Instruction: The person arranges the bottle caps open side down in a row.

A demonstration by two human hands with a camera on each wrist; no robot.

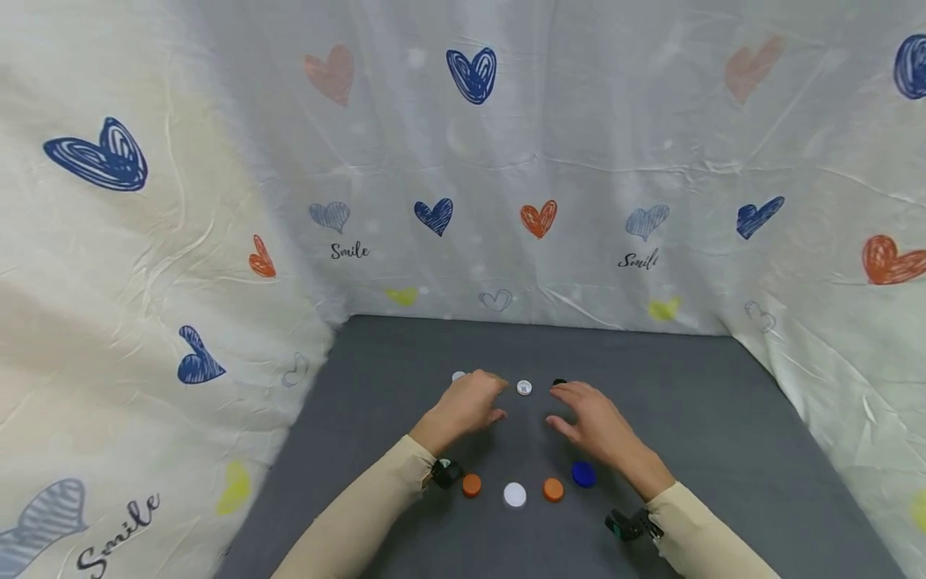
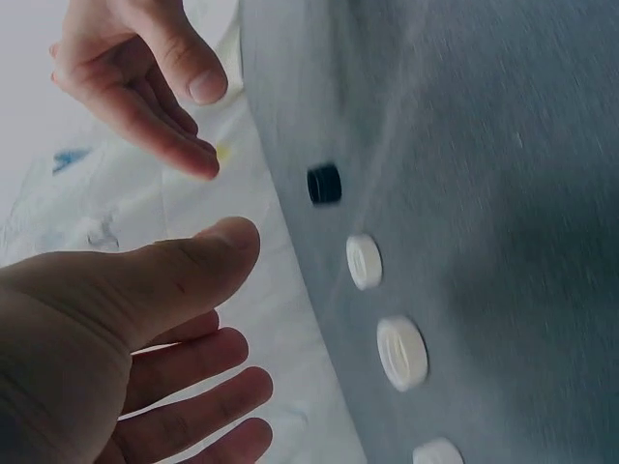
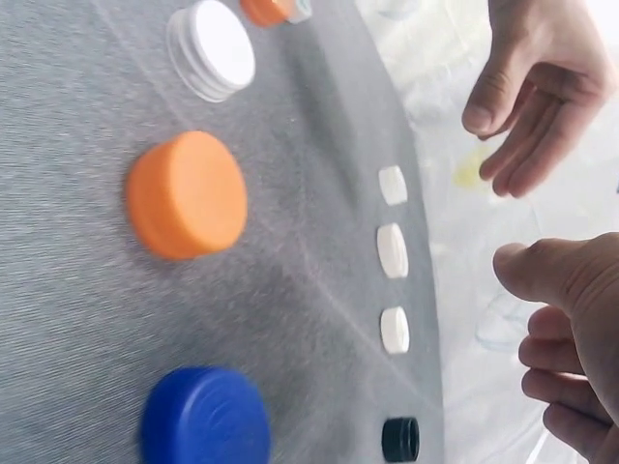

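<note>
My left hand [image 1: 466, 406] hovers over the grey table with relaxed fingers, holding nothing. To its right, my right hand [image 1: 595, 422] is likewise raised, its thumb apart from loosely bent fingers and nothing between them. Beyond the hands lies a far row of bottle caps: a black cap [image 2: 325, 184] partly covered by the right fingers in the head view, a white cap [image 1: 524, 388], and further white caps [image 3: 392, 249] near the left hand, partly hidden in the head view. Nearer the body are an orange cap [image 1: 472, 485], a white cap [image 1: 514, 495], another orange cap [image 1: 553, 490] and a blue cap [image 1: 583, 474].
The grey tabletop [image 1: 694, 418] meets a pale curtain [image 1: 579, 121] printed with hearts at the back and sides. Wrist devices [image 1: 633, 525] sit at both cuffs. A small pale item [image 3: 300, 10] stands beside the left orange cap, mostly cut off.
</note>
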